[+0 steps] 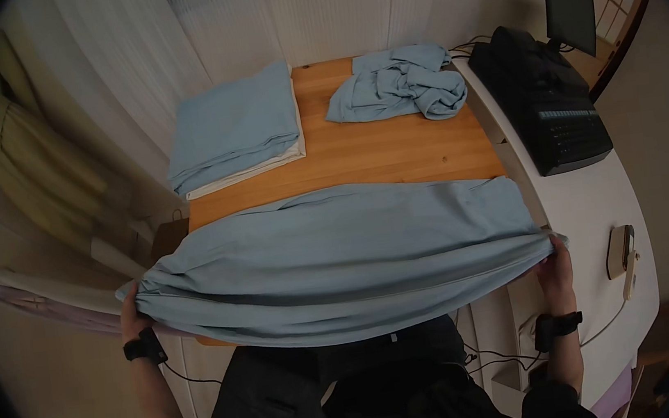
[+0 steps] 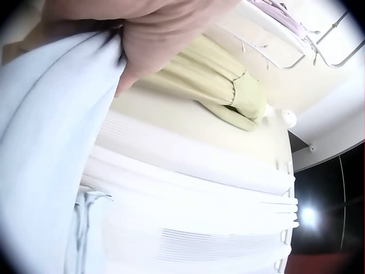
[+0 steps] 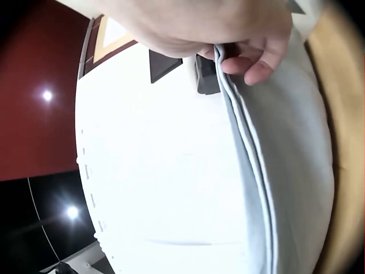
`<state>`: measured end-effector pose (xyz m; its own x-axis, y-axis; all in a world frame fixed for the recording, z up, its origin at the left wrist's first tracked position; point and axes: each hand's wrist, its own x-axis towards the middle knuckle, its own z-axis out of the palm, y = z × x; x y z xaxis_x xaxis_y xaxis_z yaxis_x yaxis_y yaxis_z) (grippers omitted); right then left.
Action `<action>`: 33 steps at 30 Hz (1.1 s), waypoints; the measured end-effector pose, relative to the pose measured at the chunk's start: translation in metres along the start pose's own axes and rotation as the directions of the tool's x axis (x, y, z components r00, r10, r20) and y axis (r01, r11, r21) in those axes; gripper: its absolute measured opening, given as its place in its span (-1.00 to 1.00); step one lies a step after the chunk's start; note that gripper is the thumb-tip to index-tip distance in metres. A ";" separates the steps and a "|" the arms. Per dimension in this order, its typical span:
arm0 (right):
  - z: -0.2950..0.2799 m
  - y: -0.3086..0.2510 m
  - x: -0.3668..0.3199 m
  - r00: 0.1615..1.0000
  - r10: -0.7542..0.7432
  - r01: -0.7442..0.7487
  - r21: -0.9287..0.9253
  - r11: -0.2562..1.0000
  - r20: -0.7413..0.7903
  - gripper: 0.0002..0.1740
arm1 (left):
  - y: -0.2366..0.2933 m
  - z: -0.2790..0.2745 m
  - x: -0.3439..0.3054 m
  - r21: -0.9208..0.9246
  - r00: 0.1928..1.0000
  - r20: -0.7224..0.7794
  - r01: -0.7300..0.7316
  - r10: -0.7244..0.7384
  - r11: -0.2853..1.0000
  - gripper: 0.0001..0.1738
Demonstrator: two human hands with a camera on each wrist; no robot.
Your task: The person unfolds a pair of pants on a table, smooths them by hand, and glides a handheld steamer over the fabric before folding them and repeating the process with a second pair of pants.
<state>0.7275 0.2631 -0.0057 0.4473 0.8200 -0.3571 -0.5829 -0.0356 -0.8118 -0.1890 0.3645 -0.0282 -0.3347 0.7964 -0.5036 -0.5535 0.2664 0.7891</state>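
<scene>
A long light blue cloth [image 1: 339,250] stretches between my two hands, its far part lying over the near side of the wooden table. At its left end my left hand [image 1: 133,308] grips the gathered edge; in the left wrist view the folds run into that hand [image 2: 165,34]. My right hand [image 1: 555,260] pinches the opposite end. Close up in the right wrist view, layered edges [image 3: 251,142] of the cloth hang from the right hand's fingers [image 3: 259,71]. The near side sags in loose folds above my lap.
On the wooden table [image 1: 395,157], a folded blue cloth stack [image 1: 237,117] with a cream layer lies back left, and a crumpled blue cloth [image 1: 407,85] back right. A white desk [image 1: 590,205] at the right bears a black keyboard device [image 1: 541,103]. Yellow-green clothing [image 1: 40,160] hangs at the left.
</scene>
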 end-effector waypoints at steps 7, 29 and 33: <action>0.157 -0.139 0.136 0.931 -0.350 0.357 -0.056 0.932 0.106 -0.83 | 0.113 0.094 0.011 -0.223 0.985 0.108 -0.110 0.137 0.969 -0.70; 0.056 -0.024 0.059 0.994 0.095 -0.106 -0.469 0.877 -0.048 -0.58 | -0.005 0.022 -0.041 -0.319 0.994 -0.037 -0.113 0.107 0.941 -0.30; 0.074 -0.033 0.051 0.996 -0.072 0.001 -0.781 0.624 -0.056 -0.60 | 0.013 0.010 -0.037 -0.270 0.974 -0.018 -0.221 0.225 0.937 -0.26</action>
<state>0.7188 0.3483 0.0373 0.5250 0.7874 -0.3230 0.1671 -0.4675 -0.8681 -0.1761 0.3433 0.0040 -0.4642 0.8260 -0.3197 -0.6504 -0.0729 0.7561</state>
